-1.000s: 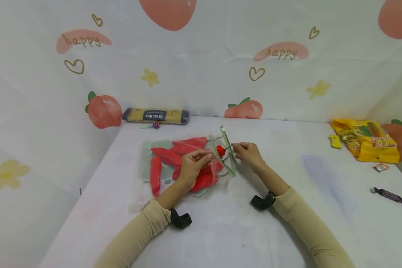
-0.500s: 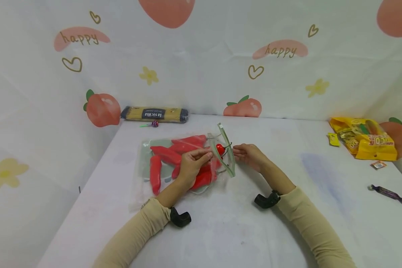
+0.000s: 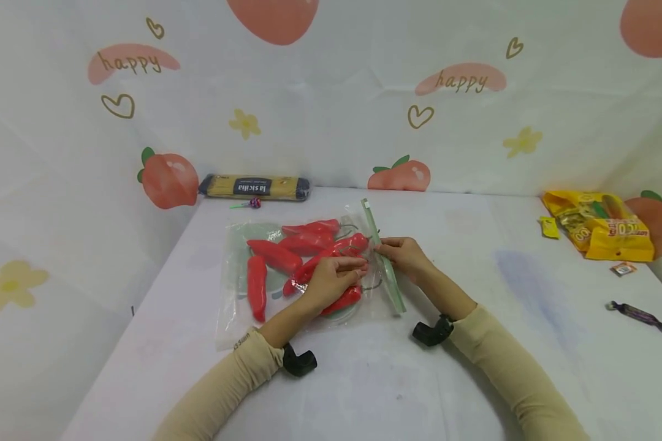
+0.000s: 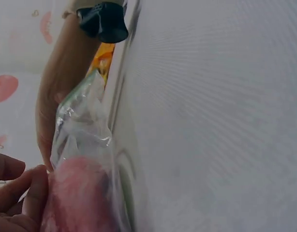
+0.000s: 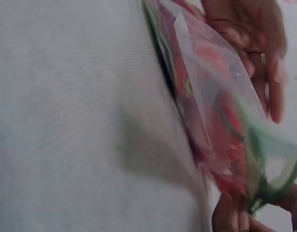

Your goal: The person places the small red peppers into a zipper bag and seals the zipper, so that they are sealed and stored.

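Note:
A clear zip bag [image 3: 375, 303] with a green zip strip [image 3: 383, 263] lies on the table, with several red peppers [image 3: 257, 288] inside. Stems of some peppers point toward the strip. My left hand [image 3: 333, 282] lies over the peppers at the bag's near side, its fingers fairly straight. In the right wrist view that left hand [image 5: 255, 43] shows fingers extended beside the plastic. At the mouth of the bag, my right hand [image 3: 408, 257] pinches the strip between thumb and fingers. Close up, the right fingertips [image 5: 228, 212] sit at the bag's end below a pepper.
A pack of spaghetti [image 3: 254, 187] and a lollipop [image 3: 254, 203] lie at the back left. On the right are a yellow candy bag [image 3: 601, 226], a small yellow packet [image 3: 549, 227], a small orange-and-white packet [image 3: 623, 269] and a purple wrapped candy [image 3: 637, 315]. A printed cloth [image 3: 331, 122] hangs behind.
The right hand left the pepper's stem, drew back, then came in to the zip strip. The pepper has gone into the bag, whose mouth lies flatter. The left hand released the bag's edge.

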The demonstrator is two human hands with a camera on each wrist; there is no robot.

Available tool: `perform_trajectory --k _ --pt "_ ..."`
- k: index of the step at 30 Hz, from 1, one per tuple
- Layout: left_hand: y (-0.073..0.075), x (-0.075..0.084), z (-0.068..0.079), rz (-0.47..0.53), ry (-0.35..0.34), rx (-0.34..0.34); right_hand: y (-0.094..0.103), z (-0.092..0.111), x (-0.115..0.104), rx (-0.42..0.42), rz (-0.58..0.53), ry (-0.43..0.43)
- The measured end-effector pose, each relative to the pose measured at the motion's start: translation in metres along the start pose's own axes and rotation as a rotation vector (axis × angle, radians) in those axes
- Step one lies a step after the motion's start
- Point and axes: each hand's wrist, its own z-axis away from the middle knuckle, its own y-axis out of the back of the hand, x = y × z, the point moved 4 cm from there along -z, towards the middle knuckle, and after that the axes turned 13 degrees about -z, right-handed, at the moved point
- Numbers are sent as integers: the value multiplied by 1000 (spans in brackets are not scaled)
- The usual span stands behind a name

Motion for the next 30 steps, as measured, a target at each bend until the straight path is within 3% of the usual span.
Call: perform_trajectory --k 4,9,12,16,18,20,22,24,27,30 --pt "2 6 1 -97 -54 -33 -2 -3 -5 27 70 84" --pt "27 25 -7 52 -43 -39 2 -3 -37 -86 104 234" --pt "54 45 -22 34 -110 72 6 4 -72 -164 227 361" --pt "89 76 -53 -158 -224 235 7 18 -124 -212 489 511" --pt "99 89 -70 -243 -249 270 7 26 -147 -219 625 599" --pt "105 100 -83 -256 -267 278 6 35 -170 -211 750 719" --pt "109 109 -90 -206 -321 311 5 47 -191 -153 824 789" --pt "113 118 -89 -75 -384 349 6 58 -208 -95 855 841" --pt "121 136 -80 39 -492 418 10 78 -229 13 821 876" --pt "127 155 -67 150 -576 436 10 101 -246 81 779 974"
